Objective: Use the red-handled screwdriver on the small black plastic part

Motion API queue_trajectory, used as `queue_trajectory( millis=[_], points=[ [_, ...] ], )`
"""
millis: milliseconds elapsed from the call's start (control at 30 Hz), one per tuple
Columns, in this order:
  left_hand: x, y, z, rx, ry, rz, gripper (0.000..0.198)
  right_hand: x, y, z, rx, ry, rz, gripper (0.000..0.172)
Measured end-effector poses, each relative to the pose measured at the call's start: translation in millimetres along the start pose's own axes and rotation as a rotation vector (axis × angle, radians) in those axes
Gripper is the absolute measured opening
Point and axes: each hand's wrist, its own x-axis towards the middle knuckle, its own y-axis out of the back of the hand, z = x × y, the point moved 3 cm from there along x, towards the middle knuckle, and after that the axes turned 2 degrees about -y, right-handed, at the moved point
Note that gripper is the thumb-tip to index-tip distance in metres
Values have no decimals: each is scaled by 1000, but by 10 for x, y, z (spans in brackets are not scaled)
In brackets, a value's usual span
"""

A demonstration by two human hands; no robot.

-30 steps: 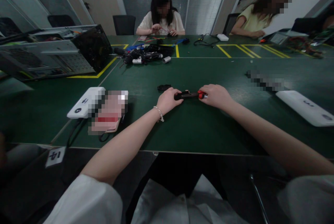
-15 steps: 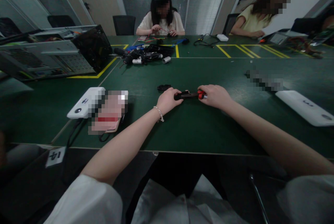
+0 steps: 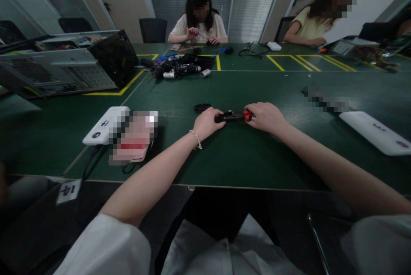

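My left hand [image 3: 204, 126] is closed on a small black plastic part [image 3: 220, 118], held low over the green table. My right hand [image 3: 267, 116] grips pliers with red handles [image 3: 248, 115], mostly hidden under the fingers. The dark jaws of the pliers point left and meet the black part between my hands. Exactly what the jaws bite on is too small to make out. Just beyond my left hand lies another black piece [image 3: 201, 107] on the table.
To the left are a white power bank [image 3: 104, 127] and a pink phone [image 3: 136, 134]; another white device [image 3: 375, 133] lies right. A computer case [image 3: 70, 65] stands at back left, beside a heap of black parts and cables [image 3: 183, 65]. Two people sit across the table.
My right hand and the pliers have shifted very slightly to the right. The left hand and the black part look almost unmoved.
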Motion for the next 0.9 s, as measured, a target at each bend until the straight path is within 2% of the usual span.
queue_trajectory(
  millis=[233, 500, 733, 900],
  points=[
    [-4, 7, 9, -2, 6, -5, 33, 3, -64, 22, 103, -71, -74, 34],
    [-23, 34, 29, -14, 13, -15, 32, -2, 4, 5, 51, 10, 1, 36],
    [3, -13, -21, -2, -1, 13, 32, -1, -58, 18, 92, -45, -38, 36],
    [-2, -11, -9, -1, -7, 18, 32, 0, -71, 32, 81, -21, -22, 36]
  ],
)
